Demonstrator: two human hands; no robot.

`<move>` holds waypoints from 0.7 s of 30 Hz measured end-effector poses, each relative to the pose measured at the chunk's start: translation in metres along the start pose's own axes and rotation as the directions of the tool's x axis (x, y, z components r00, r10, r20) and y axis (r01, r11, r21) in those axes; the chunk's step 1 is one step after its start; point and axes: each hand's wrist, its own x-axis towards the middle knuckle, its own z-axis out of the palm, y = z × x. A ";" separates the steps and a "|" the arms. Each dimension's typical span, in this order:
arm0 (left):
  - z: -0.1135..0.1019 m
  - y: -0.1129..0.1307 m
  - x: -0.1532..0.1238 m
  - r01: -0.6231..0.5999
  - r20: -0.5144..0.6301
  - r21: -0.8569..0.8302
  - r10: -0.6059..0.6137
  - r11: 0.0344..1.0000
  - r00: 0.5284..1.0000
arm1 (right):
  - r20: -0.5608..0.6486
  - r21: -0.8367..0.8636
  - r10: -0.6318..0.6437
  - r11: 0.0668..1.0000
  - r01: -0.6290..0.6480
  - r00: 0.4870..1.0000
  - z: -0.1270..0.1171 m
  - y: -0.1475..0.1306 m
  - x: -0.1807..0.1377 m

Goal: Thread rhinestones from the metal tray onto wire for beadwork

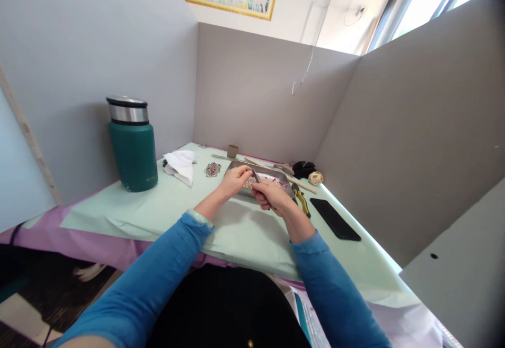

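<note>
Viewing remotely, I see the right hand [272,195] gripping a slim dark tool [256,176] above the metal tray [246,192]; the left hand [238,177] pinches its fingertips together at the tool's end, though I cannot tell what lies between them; should that pinch slacken, I judge, anything small held there could drop among the red and pale pieces [281,183] below; a wrist catching the tray could scatter them over the desk [240,232].

Your two hands [272,196], one thin tool [256,176], one tray [235,164].
You also have one green bottle [134,153], one little cup [232,151], one white tissue [180,165], one yellow-handled pair of pliers [302,203], one spotted egg [315,178], and one pile of tiny bits [213,169].
</note>
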 end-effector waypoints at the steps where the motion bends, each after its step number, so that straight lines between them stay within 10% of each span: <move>1: 0.000 0.001 0.000 0.045 0.022 -0.082 -0.044 0.996 0.999 | -0.062 -0.073 -0.043 0.997 0.038 0.997 0.002 0.001 0.001; 9: 0.000 0.005 0.000 0.267 0.166 -0.407 -0.216 0.874 0.962 | -0.351 -0.724 -0.397 0.689 0.023 0.848 0.002 0.006 0.006; 21: 0.004 -0.003 0.001 0.042 -0.095 0.149 -0.029 0.988 0.995 | -0.335 -0.938 -0.563 0.277 -0.208 0.756 0.018 0.009 0.002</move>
